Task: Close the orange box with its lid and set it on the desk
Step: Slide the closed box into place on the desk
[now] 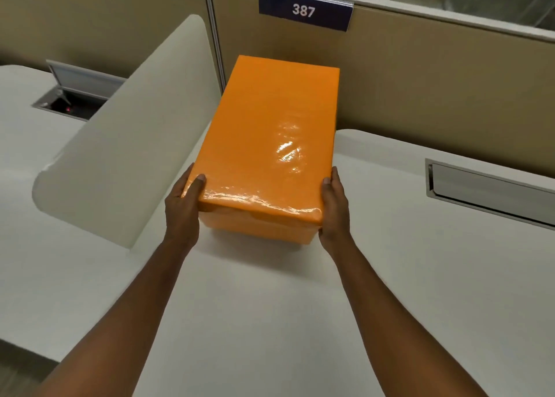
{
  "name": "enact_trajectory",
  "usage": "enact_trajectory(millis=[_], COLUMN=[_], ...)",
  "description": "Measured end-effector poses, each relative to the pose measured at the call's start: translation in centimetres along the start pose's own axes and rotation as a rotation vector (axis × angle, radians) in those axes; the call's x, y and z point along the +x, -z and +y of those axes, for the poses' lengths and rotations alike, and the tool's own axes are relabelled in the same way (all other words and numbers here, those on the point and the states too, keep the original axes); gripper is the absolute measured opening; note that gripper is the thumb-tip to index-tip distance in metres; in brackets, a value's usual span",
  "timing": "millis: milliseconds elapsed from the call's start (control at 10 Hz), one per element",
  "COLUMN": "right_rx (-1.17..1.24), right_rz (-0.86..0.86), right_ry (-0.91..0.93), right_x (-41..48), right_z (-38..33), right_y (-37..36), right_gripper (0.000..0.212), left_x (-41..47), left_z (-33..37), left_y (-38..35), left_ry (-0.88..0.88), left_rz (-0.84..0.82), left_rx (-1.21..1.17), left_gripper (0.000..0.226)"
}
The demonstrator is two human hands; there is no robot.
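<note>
The orange box (255, 230) is in the middle of the view over the white desk (240, 321), with its glossy orange lid (267, 135) sitting on top and covering it. My left hand (183, 207) grips the near left side, thumb on the lid's corner. My right hand (333, 210) holds the near right side, fingers along the lid's edge and the box wall. The box's bottom edge is close to the desk; whether it touches cannot be told.
A white curved divider panel (126, 144) stands on the left, beside the box. An open cable hatch (75, 96) lies at the far left, a shut one (486, 192) on the right. A tan partition with a sign reading 387 (304, 10) rises behind.
</note>
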State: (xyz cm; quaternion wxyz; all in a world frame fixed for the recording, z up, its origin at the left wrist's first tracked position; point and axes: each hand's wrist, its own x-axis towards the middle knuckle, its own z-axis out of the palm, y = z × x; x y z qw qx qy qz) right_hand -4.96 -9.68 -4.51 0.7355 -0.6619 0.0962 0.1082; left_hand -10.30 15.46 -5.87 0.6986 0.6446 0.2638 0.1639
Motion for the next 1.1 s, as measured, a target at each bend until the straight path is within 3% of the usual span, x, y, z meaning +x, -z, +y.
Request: enact_trajectory(millis=[600,900,1100], right_rx=[-0.049,-0.190,-0.400], right_rz=[0.033,0.028,0.045], right_ry=[-0.041,-0.036,-0.153], right_x=[6.6,6.7,5.1], right_z=[1.8,0.9,0.7], right_y=[-5.4,-5.5,-4.1], right_gripper=[0.057,0.058,0.077], left_x=[9.2,8.5,4.1], left_z=[-1.0,-0.8,-0.2], left_y=[0.1,-1.6,-2.9], left_ry=[-0.023,-0.054,-0.079], left_rz=[0.083,0.358,0.511], left_rx=[0.049,0.262,0.318], left_gripper=[0.053,0.067,0.058])
